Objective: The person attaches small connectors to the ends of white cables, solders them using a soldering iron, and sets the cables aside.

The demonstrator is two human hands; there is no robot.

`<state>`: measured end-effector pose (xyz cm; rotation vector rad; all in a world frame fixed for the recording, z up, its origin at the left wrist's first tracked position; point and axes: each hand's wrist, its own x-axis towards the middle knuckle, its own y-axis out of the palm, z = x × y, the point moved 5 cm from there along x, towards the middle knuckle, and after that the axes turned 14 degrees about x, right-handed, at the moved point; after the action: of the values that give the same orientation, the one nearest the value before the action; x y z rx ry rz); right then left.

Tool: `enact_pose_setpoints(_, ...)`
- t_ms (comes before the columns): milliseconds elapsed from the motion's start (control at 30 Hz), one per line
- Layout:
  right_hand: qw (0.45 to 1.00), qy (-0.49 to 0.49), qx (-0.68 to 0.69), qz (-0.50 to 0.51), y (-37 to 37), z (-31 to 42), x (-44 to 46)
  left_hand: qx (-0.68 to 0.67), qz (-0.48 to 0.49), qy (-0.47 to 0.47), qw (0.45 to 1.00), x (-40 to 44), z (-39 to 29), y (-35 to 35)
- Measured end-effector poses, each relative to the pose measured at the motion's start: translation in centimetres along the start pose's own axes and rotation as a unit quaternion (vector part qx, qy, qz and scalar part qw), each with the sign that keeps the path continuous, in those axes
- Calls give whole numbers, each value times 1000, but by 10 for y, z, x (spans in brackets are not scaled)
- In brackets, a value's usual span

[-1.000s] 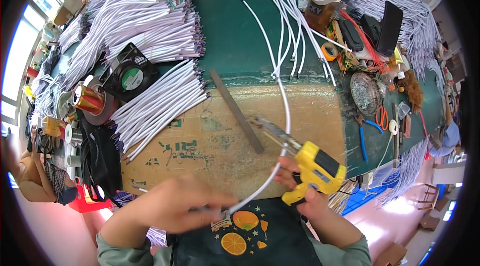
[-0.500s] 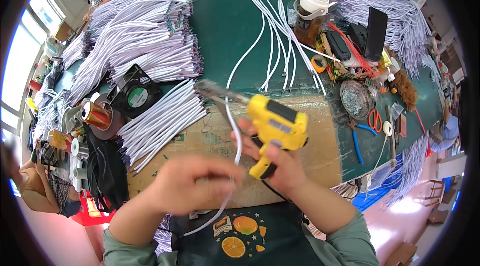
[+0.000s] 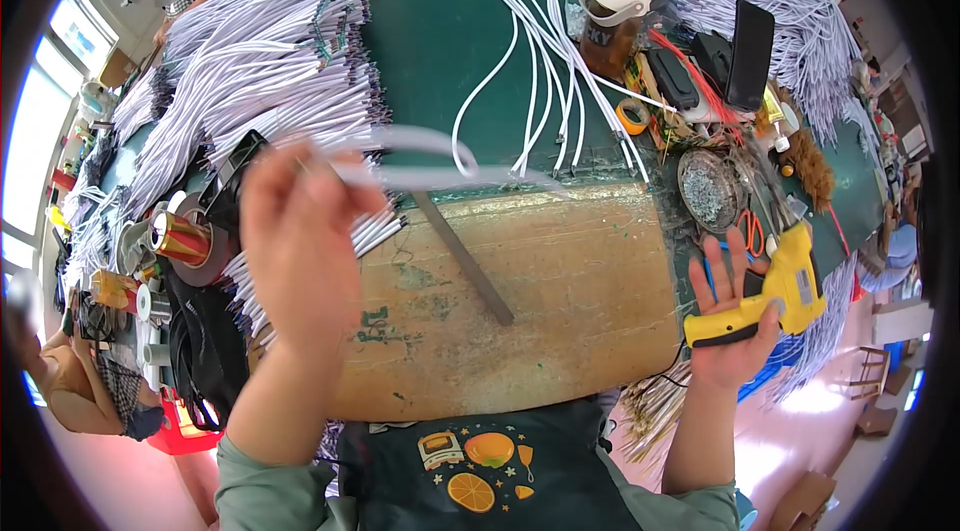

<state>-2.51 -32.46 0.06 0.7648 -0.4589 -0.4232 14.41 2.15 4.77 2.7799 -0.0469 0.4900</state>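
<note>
My left hand (image 3: 305, 241) is raised over the left part of the brown board (image 3: 580, 301), its fingers closed on a white cable (image 3: 410, 174) that is looped and blurred by motion. At the right, beyond the board's edge, my right hand (image 3: 735, 331) holds a yellow glue gun (image 3: 795, 281) by its handle, with several fingers stretched out. The gun's nozzle end is over the tools near a round dish (image 3: 708, 191). A flat grey bar (image 3: 463, 259) lies slanted on the board. Several white cables (image 3: 548, 81) lie on the green table behind it.
Large bundles of white cables (image 3: 270, 51) lie at the left, beside a black fan and a red-gold can (image 3: 182, 237). A lidded drink cup (image 3: 612, 21), orange tape (image 3: 632, 116) and a phone (image 3: 750, 56) stand or lie at the right. Other people are at the left.
My left hand has moved up and left with the cable, which has come away from the glue gun. My right hand has carried the gun to the right, uncovering the grey bar.
</note>
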Motion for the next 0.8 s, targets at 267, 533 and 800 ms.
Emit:
enact_pose_setpoints(267, 964, 252, 82, 4, 16, -73, -67, -118, 274, -329, 896, -150, 42, 14)
enact_pose_setpoints(533, 946, 313, 86, 19, 17, -87, -85, -128, 363, -397, 834, -145, 67, 26)
enact_pose_setpoints(800, 971, 210, 109, -23, 12, -43, -86, 10, 449, -477, 756, -133, 87, 84)
